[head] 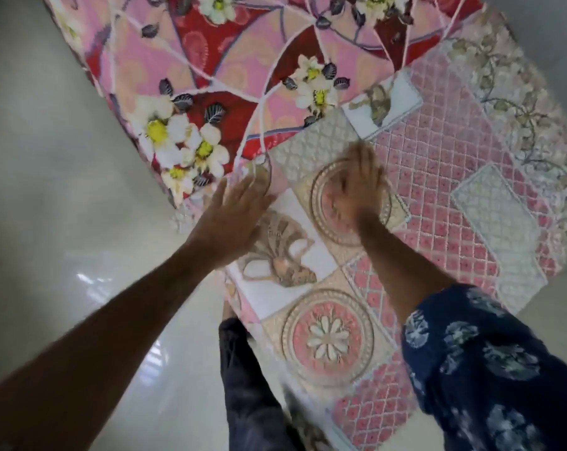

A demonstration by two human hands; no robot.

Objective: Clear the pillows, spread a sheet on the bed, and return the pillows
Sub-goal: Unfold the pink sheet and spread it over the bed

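A pink patchwork sheet [438, 177] with cream circles and lattice squares lies over the near part of the bed. Beyond it a red and pink cover [210, 70] with white flowers lies on the bed. My left hand [233, 216] lies flat with straight fingers on the sheet's left edge, near the bed corner. My right hand [357, 187], blurred, presses flat on a cream circle patch of the sheet. No pillows are in view.
Glossy pale floor [64, 196] runs along the bed's left side and under me. My dark trouser leg [249, 385] stands by the bed edge. A blue patterned sleeve [490, 362] covers my right upper arm.
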